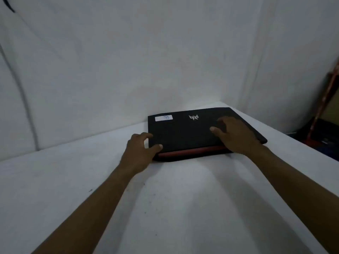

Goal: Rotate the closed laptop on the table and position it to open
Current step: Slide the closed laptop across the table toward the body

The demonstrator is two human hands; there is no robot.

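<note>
Now both hands, left hand (140,149) and right hand (235,136), on closed laptop (183,132).

White cloth-draped wall (165,52) filling the upper frame, creased and dimly lit, white-covered table (64,180) across the lower frame with small dark specks, red-and-dark stand (322,107) at the right edge, dark cord (8,4) in the upper left corner

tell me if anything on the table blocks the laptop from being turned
Nothing visible does. The laptop lies closed on the bare white table, with the left hand at its near corner and the right hand on its lid.
</note>
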